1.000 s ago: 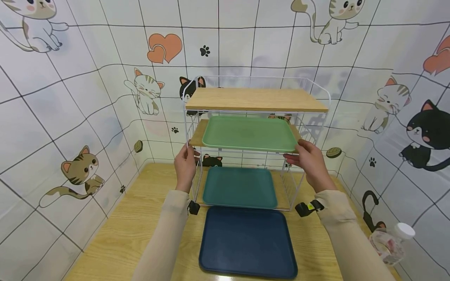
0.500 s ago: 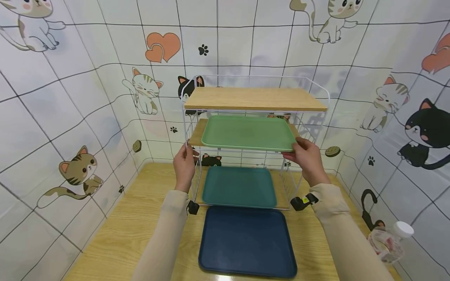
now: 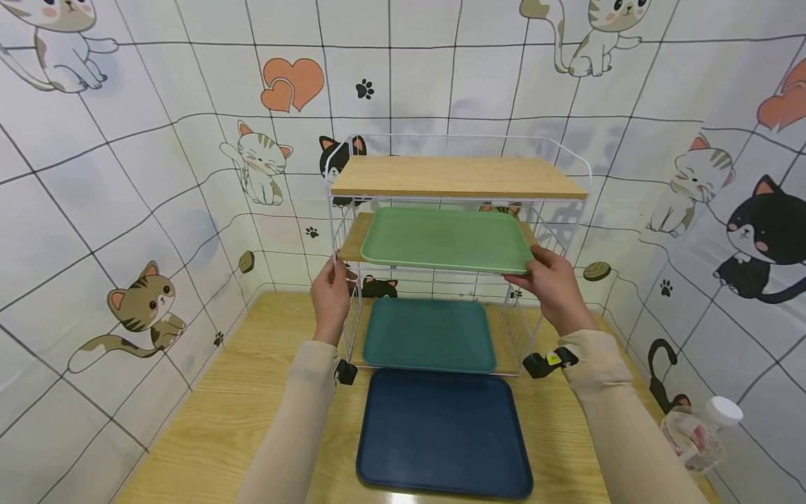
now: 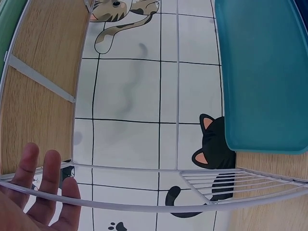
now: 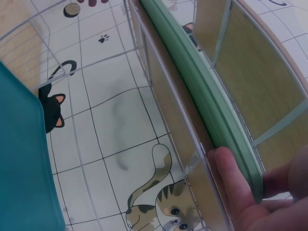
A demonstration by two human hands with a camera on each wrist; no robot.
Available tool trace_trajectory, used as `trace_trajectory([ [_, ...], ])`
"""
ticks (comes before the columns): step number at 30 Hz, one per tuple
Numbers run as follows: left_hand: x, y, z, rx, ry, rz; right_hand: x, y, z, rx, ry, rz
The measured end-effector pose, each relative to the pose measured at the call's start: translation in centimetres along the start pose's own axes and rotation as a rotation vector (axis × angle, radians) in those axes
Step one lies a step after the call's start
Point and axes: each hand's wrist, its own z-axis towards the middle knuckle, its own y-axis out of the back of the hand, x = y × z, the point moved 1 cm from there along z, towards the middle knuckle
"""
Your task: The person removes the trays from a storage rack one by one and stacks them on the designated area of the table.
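A light green tray [image 3: 447,239] lies on the middle shelf of a white wire rack [image 3: 332,227] with wooden boards. Its front right corner is pinched by my right hand [image 3: 554,287]; in the right wrist view the thumb and fingers [image 5: 231,175] lie on opposite faces of the tray's edge [image 5: 211,106]. My left hand [image 3: 330,301] holds the rack's front left post at middle-shelf height, its fingers [image 4: 50,178] reaching behind the white wire. A teal tray [image 3: 429,336] rests on the bottom shelf, and a navy tray [image 3: 443,434] lies on the table before the rack.
The wooden top shelf [image 3: 456,176] sits close above the green tray. Wood-grain table [image 3: 220,399] surrounds the rack's base. A clear bottle with a white cap [image 3: 699,434] stands at the right. Tiled walls with cat drawings [image 3: 258,164] close in the back and both sides.
My right hand has shifted slightly left and closed more firmly on the green tray's front right corner. The left hand and the other trays stay in place.
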Motion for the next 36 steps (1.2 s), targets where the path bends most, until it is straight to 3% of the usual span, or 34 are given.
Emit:
trace_trajectory([
  [9,0.0,0.1,-0.1,0.007,0.005,0.011,-0.2,0.2,-1.0,0.008,0.012,0.048],
  [26,-0.2,0.1,0.0,-0.001,0.011,0.011,-0.2,0.0,-3.5,-0.064,0.046,0.132],
  [36,-0.1,0.2,0.0,0.011,0.002,0.013,-0.5,0.2,-5.8,-0.047,0.114,0.186],
])
